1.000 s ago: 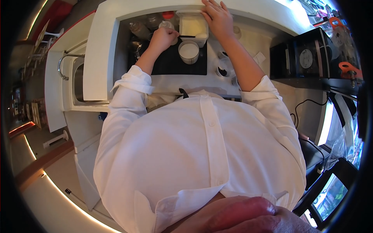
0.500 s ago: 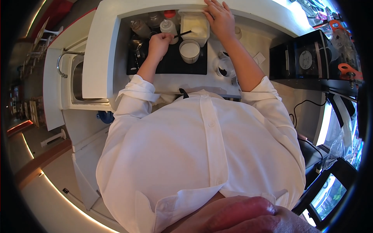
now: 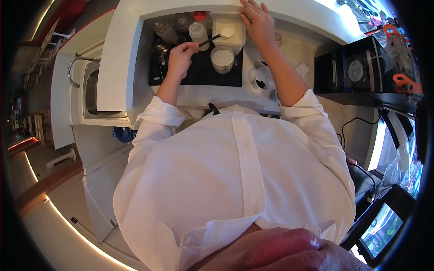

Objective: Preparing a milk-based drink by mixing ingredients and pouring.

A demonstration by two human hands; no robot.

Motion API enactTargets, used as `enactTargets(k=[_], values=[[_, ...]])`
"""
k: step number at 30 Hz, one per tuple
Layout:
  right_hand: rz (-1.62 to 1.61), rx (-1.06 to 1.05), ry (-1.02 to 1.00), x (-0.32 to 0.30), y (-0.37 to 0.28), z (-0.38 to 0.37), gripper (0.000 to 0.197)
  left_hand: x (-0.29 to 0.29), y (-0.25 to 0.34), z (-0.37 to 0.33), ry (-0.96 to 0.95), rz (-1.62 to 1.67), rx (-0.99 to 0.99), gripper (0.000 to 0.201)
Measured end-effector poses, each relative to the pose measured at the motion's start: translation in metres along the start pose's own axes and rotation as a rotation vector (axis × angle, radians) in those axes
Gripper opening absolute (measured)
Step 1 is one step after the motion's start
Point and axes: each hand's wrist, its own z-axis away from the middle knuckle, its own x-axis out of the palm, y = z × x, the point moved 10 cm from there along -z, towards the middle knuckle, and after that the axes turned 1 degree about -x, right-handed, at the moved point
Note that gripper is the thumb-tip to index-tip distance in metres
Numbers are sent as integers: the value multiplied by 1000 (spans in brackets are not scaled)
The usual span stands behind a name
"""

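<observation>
My left hand (image 3: pixel 181 59) is closed around the dark handle of a spoon (image 3: pixel 209 41). Its round bowl, full of white powder, is over a white rectangular tub (image 3: pixel 234 46) that also contains white stuff. Just in front of the tub, a clear cup (image 3: pixel 223 65) with white contents stands on a black mat (image 3: pixel 199 80). Beside the spoon handle is a white squeeze bottle (image 3: pixel 198 33). My right hand (image 3: pixel 259 20) has its fingers spread and rests on the raised white ledge behind the tub, empty.
More bottles, one with a red cap (image 3: pixel 200 16), crowd the mat's back left. Clear cups with dark bits (image 3: pixel 261 82) stand right of the mat. Further right is a black appliance (image 3: pixel 352 67); a sink (image 3: pixel 91 88) lies to the left. The white ledge (image 3: pixel 181 8) surrounds the work area.
The spoon has tilted up a little and its bowl shifted slightly left; the white heap in it now looks flatter. My left hand dropped a little toward me. My right hand stayed on the ledge.
</observation>
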Motion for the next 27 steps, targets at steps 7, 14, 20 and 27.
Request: enactTargets(k=[7, 14, 20, 27], values=[[14, 1, 12, 1, 4, 2, 15, -23, 49, 69, 152, -423, 398, 19], [11, 2, -11, 3, 2, -1, 18, -9, 59, 118, 247, -713, 895, 20], [51, -3, -19, 5, 6, 1, 29, -7, 55, 129, 300, -689, 1028, 21], [31, 3, -9, 3, 5, 1, 31, -6, 51, 126, 296, -714, 1026, 20]])
